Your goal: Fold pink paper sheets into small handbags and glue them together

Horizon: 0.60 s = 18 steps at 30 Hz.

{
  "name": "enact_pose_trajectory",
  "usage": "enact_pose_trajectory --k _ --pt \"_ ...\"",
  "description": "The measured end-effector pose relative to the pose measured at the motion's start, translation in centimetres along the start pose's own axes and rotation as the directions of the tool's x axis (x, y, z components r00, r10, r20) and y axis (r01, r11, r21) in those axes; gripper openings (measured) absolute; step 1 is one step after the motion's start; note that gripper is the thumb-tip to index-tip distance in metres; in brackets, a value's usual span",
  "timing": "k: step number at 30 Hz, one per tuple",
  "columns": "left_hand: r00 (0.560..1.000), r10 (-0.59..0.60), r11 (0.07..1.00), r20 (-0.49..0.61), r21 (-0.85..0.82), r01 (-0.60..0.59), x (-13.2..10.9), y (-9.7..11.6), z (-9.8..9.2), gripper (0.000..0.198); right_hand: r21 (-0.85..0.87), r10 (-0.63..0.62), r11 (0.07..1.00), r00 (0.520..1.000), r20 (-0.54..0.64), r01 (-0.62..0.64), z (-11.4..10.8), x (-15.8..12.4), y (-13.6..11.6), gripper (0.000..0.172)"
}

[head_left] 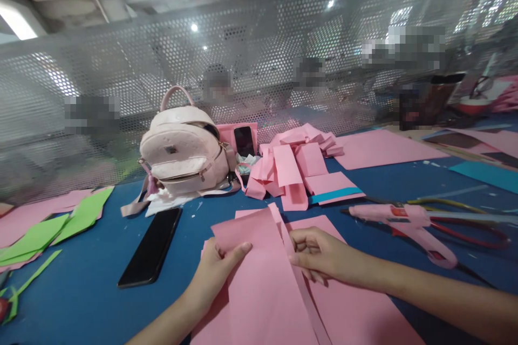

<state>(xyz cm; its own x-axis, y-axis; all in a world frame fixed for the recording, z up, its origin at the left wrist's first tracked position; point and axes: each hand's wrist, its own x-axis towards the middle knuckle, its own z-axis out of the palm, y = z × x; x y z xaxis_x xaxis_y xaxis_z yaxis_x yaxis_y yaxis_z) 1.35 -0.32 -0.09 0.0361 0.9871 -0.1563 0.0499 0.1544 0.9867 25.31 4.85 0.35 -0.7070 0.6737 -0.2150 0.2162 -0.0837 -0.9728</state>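
A sheet of pink paper [259, 275] stands slightly raised in front of me, with a narrow strip along its right edge bent or separated from it. My left hand [220, 269] grips the sheet's left side, thumb on the front and fingers behind. At the right edge, my right hand [318, 253] pinches the narrow pink strip [299, 280] between thumb and curled fingers. Under both hands lies more pink paper [356, 307] on the blue table. A pink glue gun [408, 221] rests to the right of my right hand.
Behind the hands is a heap of folded pink paper pieces [299, 156]. A black phone [151, 248] and a pale pink backpack [186, 145] stand left of centre. Green sheets [56, 232] lie far left, scissors [469, 221] near the glue gun. A perforated metal screen [259, 64] closes off the back.
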Motion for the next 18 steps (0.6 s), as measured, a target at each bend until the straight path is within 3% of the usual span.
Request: enact_pose_trajectory --k 5,11,18 --pt "0.999 -0.005 0.988 -0.032 0.155 0.010 0.1 -0.2 0.1 0.033 0.026 -0.032 0.999 0.999 -0.028 0.033 -0.1 -0.1 0.3 0.030" --pt "0.997 0.070 0.985 -0.028 0.157 -0.065 0.0 0.6 0.5 0.030 0.046 -0.033 0.998 0.998 -0.044 0.035 0.0 -0.2 0.5 0.026" --pt "0.999 0.036 0.991 -0.015 0.126 -0.034 0.0 0.7 0.3 0.031 0.092 -0.051 0.994 0.997 -0.051 0.055 0.1 -0.1 0.7 0.027"
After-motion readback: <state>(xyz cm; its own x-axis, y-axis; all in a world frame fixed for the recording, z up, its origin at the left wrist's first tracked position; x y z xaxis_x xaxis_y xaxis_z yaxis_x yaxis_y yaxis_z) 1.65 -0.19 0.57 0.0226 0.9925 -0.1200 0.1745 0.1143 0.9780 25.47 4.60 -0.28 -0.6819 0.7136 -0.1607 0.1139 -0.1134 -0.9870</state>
